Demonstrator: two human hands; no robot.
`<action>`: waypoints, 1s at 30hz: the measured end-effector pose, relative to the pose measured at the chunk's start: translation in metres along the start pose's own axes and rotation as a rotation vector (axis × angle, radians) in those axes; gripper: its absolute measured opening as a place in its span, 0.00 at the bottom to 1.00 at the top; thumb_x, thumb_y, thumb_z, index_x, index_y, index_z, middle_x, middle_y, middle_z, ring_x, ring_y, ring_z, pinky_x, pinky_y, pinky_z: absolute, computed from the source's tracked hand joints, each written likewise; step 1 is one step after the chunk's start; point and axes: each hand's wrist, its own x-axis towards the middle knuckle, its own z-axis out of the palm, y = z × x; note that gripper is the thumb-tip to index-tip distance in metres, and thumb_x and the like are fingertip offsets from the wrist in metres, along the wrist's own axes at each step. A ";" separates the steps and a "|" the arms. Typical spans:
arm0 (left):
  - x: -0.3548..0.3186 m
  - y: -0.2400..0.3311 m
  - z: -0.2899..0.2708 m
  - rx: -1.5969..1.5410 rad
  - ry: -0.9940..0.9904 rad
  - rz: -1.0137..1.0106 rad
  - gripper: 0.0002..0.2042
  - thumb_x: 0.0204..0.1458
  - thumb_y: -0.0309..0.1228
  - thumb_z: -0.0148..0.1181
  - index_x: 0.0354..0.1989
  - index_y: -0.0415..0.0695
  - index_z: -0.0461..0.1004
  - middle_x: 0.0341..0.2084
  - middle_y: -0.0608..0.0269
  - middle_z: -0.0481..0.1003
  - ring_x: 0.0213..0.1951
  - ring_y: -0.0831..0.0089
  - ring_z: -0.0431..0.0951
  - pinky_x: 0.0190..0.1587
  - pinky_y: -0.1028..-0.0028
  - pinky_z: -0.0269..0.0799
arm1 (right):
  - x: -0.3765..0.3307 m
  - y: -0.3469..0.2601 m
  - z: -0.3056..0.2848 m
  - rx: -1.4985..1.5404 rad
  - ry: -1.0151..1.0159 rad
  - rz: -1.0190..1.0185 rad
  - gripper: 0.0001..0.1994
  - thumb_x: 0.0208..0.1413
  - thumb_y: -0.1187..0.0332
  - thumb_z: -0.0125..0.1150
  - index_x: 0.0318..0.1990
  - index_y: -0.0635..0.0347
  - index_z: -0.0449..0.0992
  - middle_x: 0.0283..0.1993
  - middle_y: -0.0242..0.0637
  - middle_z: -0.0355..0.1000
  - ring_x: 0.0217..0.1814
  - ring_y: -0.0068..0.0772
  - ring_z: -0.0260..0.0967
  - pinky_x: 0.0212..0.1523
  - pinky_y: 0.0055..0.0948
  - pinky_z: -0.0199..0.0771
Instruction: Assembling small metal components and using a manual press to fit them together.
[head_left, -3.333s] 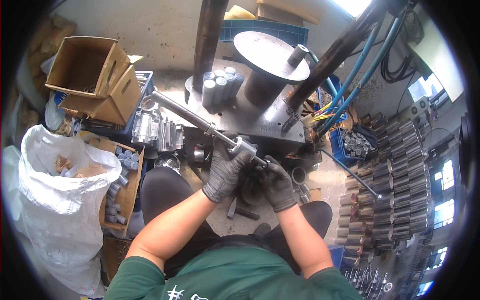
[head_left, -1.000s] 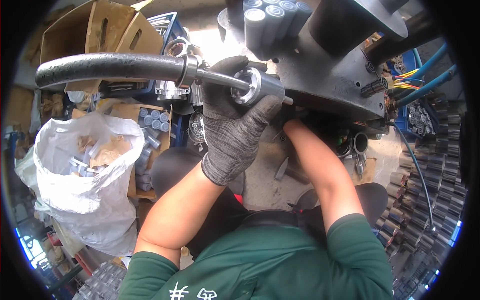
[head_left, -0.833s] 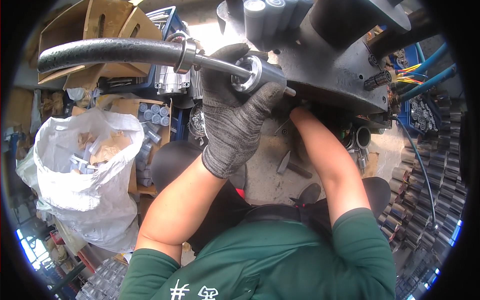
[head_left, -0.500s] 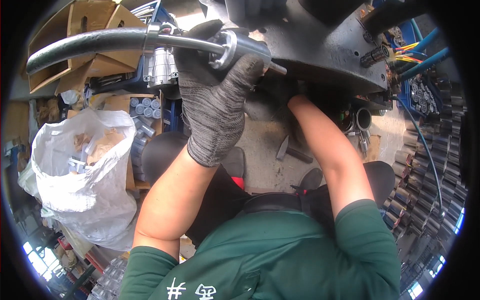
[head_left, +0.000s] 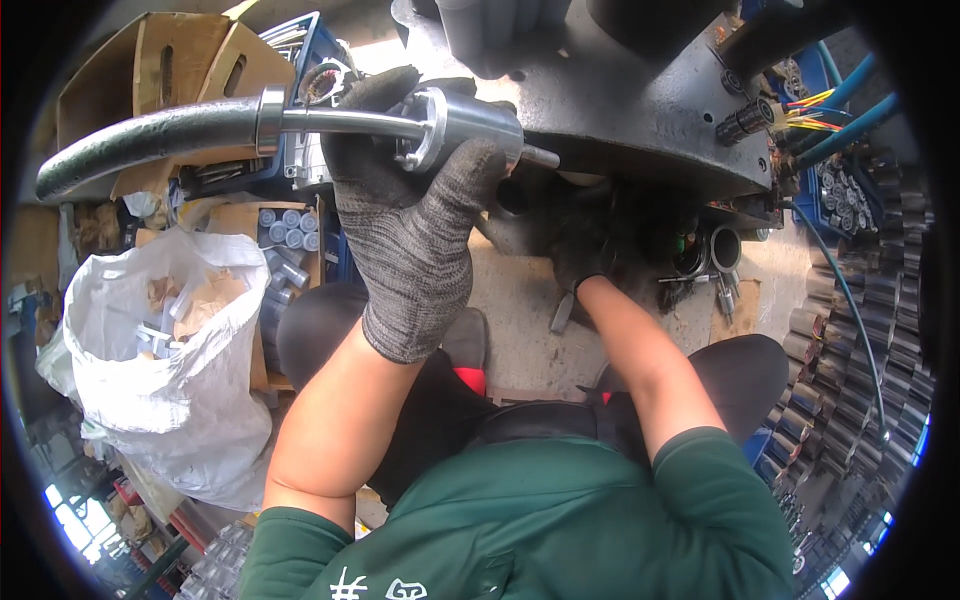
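Note:
My left hand [head_left: 415, 245], in a grey knit glove, is wrapped round a silver metal cylinder [head_left: 475, 128] with a flange at its left end. A thin rod [head_left: 350, 122] runs left from the flange to a metal collar and a thick, curved black bar [head_left: 150, 145]. From the cylinder's right end a short pin sticks out. My right hand [head_left: 585, 245], in a dark glove, is in the shadow below the edge of a black metal machine [head_left: 650, 125]; its fingers cannot be made out. Just below it, the head of a hammer [head_left: 562, 312] shows on the floor.
At left stands a white woven sack [head_left: 165, 370] with parts and paper inside. Behind it are a box of grey cylinders [head_left: 290, 225] and a cardboard box [head_left: 185, 60]. Stacked metal tubes [head_left: 850, 350] line the right side, by a blue hose [head_left: 840, 280].
My left hand has shifted slightly left and down with the cylinder. My right hand has come lower, partly out from under the machine, and now hides most of the hammer.

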 end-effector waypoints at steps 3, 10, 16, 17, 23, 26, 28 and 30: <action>-0.003 0.000 0.001 0.146 -0.018 0.011 0.34 0.60 0.35 0.70 0.68 0.41 0.57 0.55 0.44 0.75 0.53 0.46 0.83 0.56 0.55 0.81 | 0.011 0.022 0.047 -0.067 -0.210 0.154 0.18 0.69 0.70 0.48 0.61 0.64 0.77 0.59 0.51 0.77 0.62 0.49 0.75 0.61 0.44 0.74; -0.003 0.004 0.006 0.143 0.018 -0.013 0.36 0.57 0.36 0.74 0.68 0.42 0.59 0.54 0.47 0.75 0.54 0.53 0.82 0.57 0.59 0.81 | 0.015 0.031 0.055 -0.444 -0.126 -0.101 0.17 0.64 0.70 0.54 0.56 0.59 0.82 0.56 0.48 0.80 0.60 0.48 0.77 0.60 0.52 0.73; -0.007 0.004 0.000 0.185 -0.003 -0.055 0.36 0.55 0.37 0.76 0.67 0.43 0.60 0.53 0.48 0.76 0.53 0.60 0.81 0.56 0.63 0.80 | 0.013 0.009 0.010 0.065 0.264 -0.033 0.16 0.62 0.70 0.58 0.55 0.58 0.82 0.54 0.46 0.80 0.58 0.43 0.78 0.55 0.46 0.78; -0.005 0.003 -0.003 0.255 -0.015 -0.041 0.35 0.55 0.35 0.76 0.66 0.44 0.60 0.53 0.48 0.76 0.53 0.59 0.82 0.56 0.63 0.81 | 0.020 0.013 -0.004 0.313 -0.037 0.159 0.15 0.62 0.70 0.59 0.55 0.60 0.81 0.53 0.45 0.80 0.56 0.39 0.78 0.52 0.41 0.80; -0.005 0.003 -0.005 0.146 -0.007 -0.086 0.35 0.56 0.31 0.75 0.67 0.44 0.58 0.54 0.47 0.75 0.53 0.55 0.83 0.55 0.62 0.83 | 0.006 -0.031 -0.087 1.691 -0.236 -0.025 0.18 0.60 0.74 0.67 0.58 0.61 0.79 0.52 0.41 0.78 0.50 0.31 0.78 0.46 0.32 0.84; -0.007 0.008 -0.006 0.063 0.006 -0.106 0.36 0.56 0.31 0.75 0.67 0.44 0.58 0.55 0.46 0.74 0.53 0.55 0.83 0.54 0.63 0.84 | -0.003 -0.056 -0.146 2.166 -0.414 -0.121 0.19 0.59 0.75 0.69 0.58 0.60 0.79 0.54 0.43 0.79 0.49 0.35 0.79 0.47 0.37 0.86; -0.010 0.012 -0.006 0.028 -0.011 -0.129 0.36 0.56 0.32 0.75 0.67 0.44 0.58 0.55 0.47 0.74 0.53 0.56 0.83 0.54 0.63 0.84 | -0.007 -0.076 -0.175 2.151 -0.422 -0.207 0.19 0.59 0.75 0.69 0.59 0.60 0.79 0.55 0.44 0.79 0.49 0.37 0.80 0.48 0.40 0.86; -0.015 0.017 -0.007 -0.027 -0.005 -0.144 0.34 0.55 0.30 0.76 0.65 0.43 0.60 0.53 0.55 0.72 0.52 0.68 0.79 0.55 0.70 0.80 | -0.014 -0.090 -0.196 2.163 -0.292 -0.322 0.19 0.60 0.74 0.69 0.60 0.60 0.78 0.55 0.46 0.80 0.50 0.39 0.80 0.50 0.41 0.85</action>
